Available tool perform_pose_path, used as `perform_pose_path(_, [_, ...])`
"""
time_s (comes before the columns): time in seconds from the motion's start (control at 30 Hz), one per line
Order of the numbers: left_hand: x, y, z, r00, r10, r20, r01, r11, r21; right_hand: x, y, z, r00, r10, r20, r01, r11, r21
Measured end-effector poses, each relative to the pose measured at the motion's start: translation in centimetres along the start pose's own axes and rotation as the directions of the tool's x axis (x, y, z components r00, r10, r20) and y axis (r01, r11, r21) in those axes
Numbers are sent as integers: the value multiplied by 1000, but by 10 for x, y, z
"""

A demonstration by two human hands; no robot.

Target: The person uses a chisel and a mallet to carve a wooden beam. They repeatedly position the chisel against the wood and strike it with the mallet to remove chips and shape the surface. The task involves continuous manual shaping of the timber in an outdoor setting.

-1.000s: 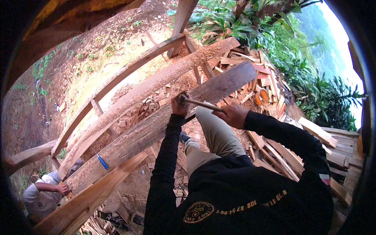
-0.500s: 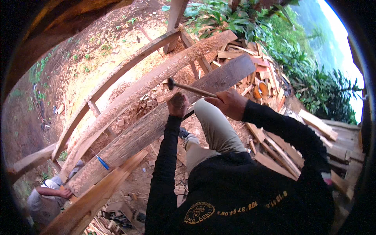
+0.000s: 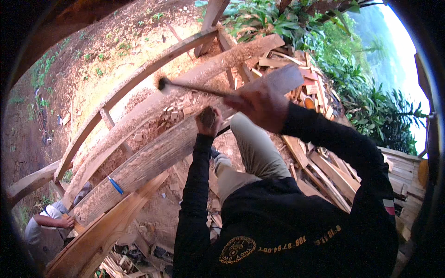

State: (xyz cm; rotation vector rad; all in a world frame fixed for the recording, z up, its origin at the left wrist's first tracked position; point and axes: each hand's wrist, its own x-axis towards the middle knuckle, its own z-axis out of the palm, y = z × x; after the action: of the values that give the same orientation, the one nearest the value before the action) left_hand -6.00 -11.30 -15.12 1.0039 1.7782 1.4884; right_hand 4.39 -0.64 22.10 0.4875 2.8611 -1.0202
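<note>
My right hand is closed around the wooden handle of a hammer. The hammer's dark head is raised up and to the left, above the plank beams. My left hand is a closed fist over a long, weathered wooden plank. What it holds is mostly hidden by the fingers; a brownish patch shows at its top. The plank runs diagonally from lower left to upper right, past my bent knee. A blue-handled tool with a thin shaft lies on the plank's lower-left part.
Beyond the plank stands a curved wooden frame with a shavings-covered beam. Another person has a hand at the plank's lower-left end. Offcuts are piled on the right. A reddish board lies nearer me.
My right hand has lifted the hammer up and left, its head moving away from my left fist. The left hand stays nearly in place. The view has shifted slightly.
</note>
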Motion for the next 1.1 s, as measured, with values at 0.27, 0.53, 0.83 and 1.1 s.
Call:
perform_pose_path(0.27, [-25,9,9,970,-189,153,212,351,-912,-30,23,2,935,231,269,-203,971,-126])
perform_pose_path(0.53, [-17,64,5,996,91,-5,-89,963,-254,-24,42,9,901,120,417,-5,964,-266])
perform_pose_path(0.83, [-23,79,5,996,-18,-90,-36,825,-564,-8,12,10,978,-206,-44,208,976,61])
perform_pose_path(1.1, [-21,69,1,997,-3,-82,-61,641,-765,16,-34,-22,998,17,-61,-10,994,110])
